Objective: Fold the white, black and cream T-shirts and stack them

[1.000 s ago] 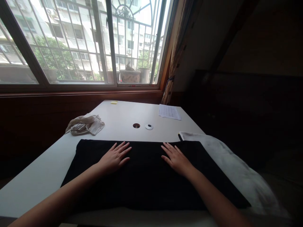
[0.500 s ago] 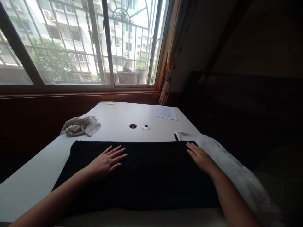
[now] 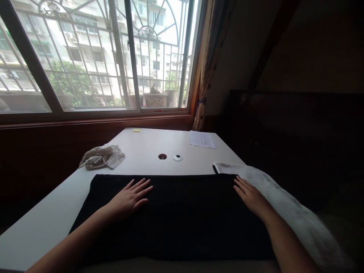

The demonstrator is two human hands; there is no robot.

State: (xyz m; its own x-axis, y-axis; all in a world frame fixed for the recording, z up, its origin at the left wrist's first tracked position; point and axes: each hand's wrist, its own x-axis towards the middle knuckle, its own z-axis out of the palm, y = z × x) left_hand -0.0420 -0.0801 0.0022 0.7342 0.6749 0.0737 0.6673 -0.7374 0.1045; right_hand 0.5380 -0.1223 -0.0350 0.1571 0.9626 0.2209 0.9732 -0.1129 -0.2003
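Note:
A black cloth [image 3: 187,216] lies flat across the near part of the white table [image 3: 42,216]. My left hand [image 3: 129,199] rests palm down on its left half, fingers spread, holding nothing. Near the cloth's far right corner, my right hand [image 3: 250,193] lies flat with its fingers slightly apart and nothing in it. To the right of that hand, a white cloth [image 3: 273,193] runs along the table's right side, with a small dark strip at its far left corner.
A crumpled light cloth [image 3: 104,157] sits at the table's left edge. Farther back are papers [image 3: 202,139], a yellow slip [image 3: 137,130], a round hole [image 3: 162,156] and a white disc [image 3: 178,157]. A window and a curtain [image 3: 200,110] stand beyond.
My right hand has slid a little to the right, toward the black cloth's corner. My left hand stays nearly in place on the cloth. The whole view has shifted slightly.

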